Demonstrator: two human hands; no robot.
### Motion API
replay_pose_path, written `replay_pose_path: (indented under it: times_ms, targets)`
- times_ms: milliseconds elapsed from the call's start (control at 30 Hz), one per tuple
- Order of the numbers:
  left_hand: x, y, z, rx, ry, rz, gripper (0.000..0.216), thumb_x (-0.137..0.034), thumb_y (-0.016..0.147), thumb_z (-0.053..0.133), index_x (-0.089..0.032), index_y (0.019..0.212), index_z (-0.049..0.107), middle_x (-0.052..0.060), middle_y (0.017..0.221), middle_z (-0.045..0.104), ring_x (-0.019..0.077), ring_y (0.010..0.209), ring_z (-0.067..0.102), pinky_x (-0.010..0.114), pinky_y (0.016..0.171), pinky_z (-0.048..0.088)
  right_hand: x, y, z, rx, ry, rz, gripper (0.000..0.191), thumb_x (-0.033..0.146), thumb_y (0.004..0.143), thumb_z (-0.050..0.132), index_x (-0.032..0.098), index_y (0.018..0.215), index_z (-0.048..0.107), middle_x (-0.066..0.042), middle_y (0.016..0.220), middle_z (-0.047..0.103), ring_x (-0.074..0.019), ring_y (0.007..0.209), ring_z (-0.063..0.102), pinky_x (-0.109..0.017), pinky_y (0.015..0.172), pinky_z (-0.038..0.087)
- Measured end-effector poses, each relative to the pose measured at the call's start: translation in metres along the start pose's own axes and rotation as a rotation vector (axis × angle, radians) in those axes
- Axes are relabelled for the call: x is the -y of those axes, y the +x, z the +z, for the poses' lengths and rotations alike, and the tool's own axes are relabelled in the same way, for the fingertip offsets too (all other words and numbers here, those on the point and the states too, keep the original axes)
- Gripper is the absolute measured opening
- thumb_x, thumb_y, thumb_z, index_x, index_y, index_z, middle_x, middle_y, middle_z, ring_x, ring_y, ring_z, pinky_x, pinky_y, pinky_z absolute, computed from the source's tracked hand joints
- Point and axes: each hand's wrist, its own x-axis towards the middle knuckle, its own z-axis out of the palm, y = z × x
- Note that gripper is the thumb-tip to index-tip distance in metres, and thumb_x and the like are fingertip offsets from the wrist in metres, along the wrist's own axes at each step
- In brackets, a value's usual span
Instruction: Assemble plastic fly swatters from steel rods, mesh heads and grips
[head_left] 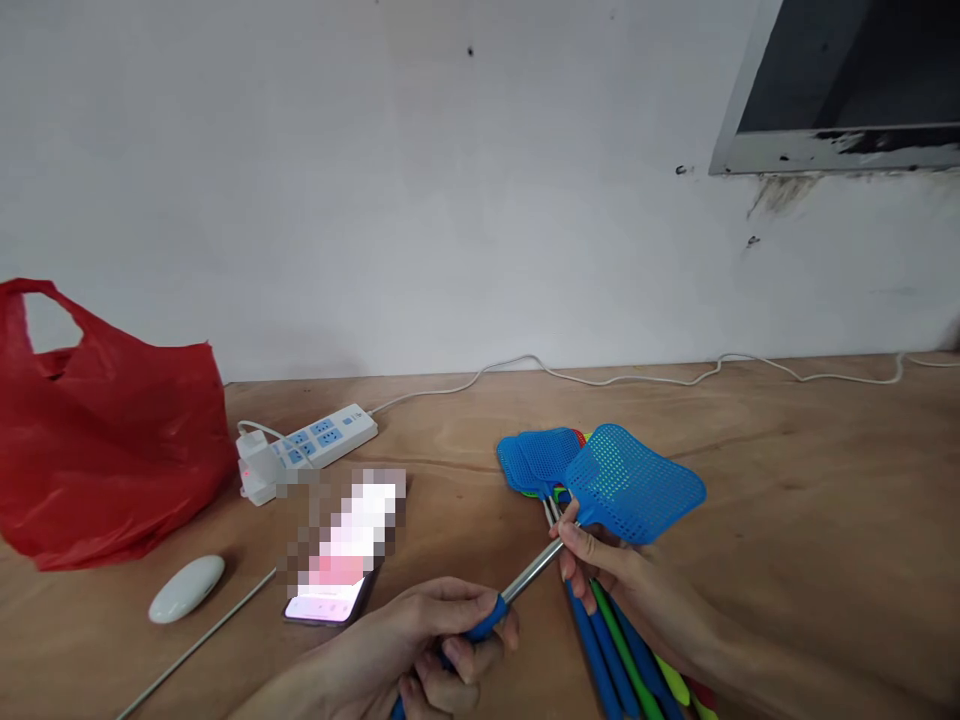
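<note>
My left hand (442,640) is wrapped round the blue grip of a fly swatter (637,485), low in the middle of the view. Its metal rod runs up and right to a blue mesh head. My right hand (600,560) pinches that rod just below the head, fingers closed. Under the right hand lies a bundle of other fly swatters (536,460) with blue, green, yellow and red handles, their heads fanned out on the wooden table (787,500).
A red plastic bag (105,430) stands at the left. A white power strip (315,445) with a cable along the wall, a lit phone (330,600), a white oval object (186,588) and a thin metal rod (202,640) lie on the table's left half.
</note>
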Motion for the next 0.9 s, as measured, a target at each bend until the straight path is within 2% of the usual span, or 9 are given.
replay_pose_path:
  times_ms: [200,300,400,467,567,633,700,800,900]
  targets:
    - [0.021,0.006,-0.004,-0.283,0.404,0.117,0.055,-0.074,0.084,0.057,-0.021,0.098,0.062,-0.009,0.062,0.035,0.0079,0.047,0.022,0.018,0.041,0.018,-0.009,0.002,0.000,0.013,0.064,0.079,0.043,0.054,0.074,0.082,0.018,0.091,0.065,0.001,0.069,0.064,-0.0127,0.059,0.057,-0.024,0.051,0.044]
    - [0.029,0.014,0.003,-0.496,0.785,0.346,0.055,-0.074,0.090,0.044,-0.023,0.095,0.064,-0.001,0.074,0.053,0.0157,0.066,0.045,0.026,0.063,0.039,-0.013,0.002,0.007,0.065,0.063,0.107,0.047,0.057,0.075,0.080,0.016,0.093,0.068,-0.001,0.072,0.065,-0.0119,0.060,0.057,-0.023,0.051,0.044]
    - [0.027,0.019,0.008,-0.625,0.993,0.475,0.053,-0.070,0.093,0.040,-0.022,0.085,0.062,0.004,0.083,0.061,0.0221,0.081,0.051,0.032,0.076,0.039,-0.013,0.003,0.010,0.027,0.035,0.031,0.044,0.058,0.076,0.079,0.016,0.086,0.069,0.000,0.070,0.063,-0.0100,0.056,0.054,-0.021,0.049,0.041]
    - [0.021,0.015,0.005,-0.569,0.861,0.410,0.053,-0.073,0.090,0.042,-0.023,0.079,0.057,0.001,0.073,0.055,0.0184,0.069,0.047,0.028,0.064,0.038,-0.007,0.006,0.005,-0.049,0.050,-0.031,0.042,0.058,0.077,0.078,0.017,0.082,0.068,0.001,0.066,0.060,-0.0088,0.054,0.051,-0.020,0.048,0.039]
    - [0.014,0.003,-0.007,-0.289,0.412,0.045,0.058,-0.081,0.080,0.048,-0.024,0.075,0.043,-0.009,0.058,0.027,0.0102,0.046,0.015,0.022,0.043,0.016,0.009,0.014,-0.014,-0.252,0.125,-0.117,0.045,0.056,0.066,0.086,0.018,0.078,0.067,0.004,0.058,0.055,-0.0068,0.050,0.045,-0.017,0.045,0.034]
    - [0.013,-0.005,-0.016,-0.305,0.318,-0.034,0.059,-0.083,0.076,0.049,-0.025,0.077,0.040,-0.011,0.059,0.022,0.0094,0.046,0.007,0.022,0.042,0.009,0.016,0.019,-0.027,-0.332,0.123,-0.142,0.046,0.053,0.060,0.091,0.017,0.074,0.065,0.005,0.055,0.052,-0.0061,0.049,0.043,-0.016,0.044,0.032]
    - [0.012,-0.007,-0.019,-0.526,0.585,0.109,0.053,-0.077,0.084,0.042,-0.024,0.080,0.045,-0.008,0.061,0.034,0.0108,0.045,0.021,0.022,0.043,0.019,0.017,0.020,-0.034,-0.308,0.083,-0.150,0.045,0.056,0.066,0.086,0.018,0.072,0.063,0.007,0.050,0.046,-0.0061,0.046,0.039,-0.017,0.043,0.032]
    - [0.009,-0.004,-0.016,-0.886,1.314,0.330,0.038,-0.050,0.098,0.036,-0.022,0.079,0.054,0.003,0.075,0.058,0.0199,0.064,0.053,0.030,0.059,0.036,0.009,0.016,-0.029,-0.228,-0.007,-0.064,0.049,0.062,0.077,0.074,0.019,0.065,0.054,0.007,0.053,0.046,-0.0063,0.043,0.039,-0.018,0.041,0.032]
    - [0.004,0.000,-0.016,-1.031,1.745,0.170,0.036,-0.033,0.101,0.033,-0.021,0.079,0.059,0.009,0.081,0.067,0.0283,0.077,0.065,0.036,0.067,0.042,0.001,0.011,-0.019,-0.100,0.003,0.015,0.051,0.063,0.082,0.067,0.021,0.063,0.045,0.008,0.053,0.043,-0.0054,0.039,0.036,-0.018,0.037,0.030]
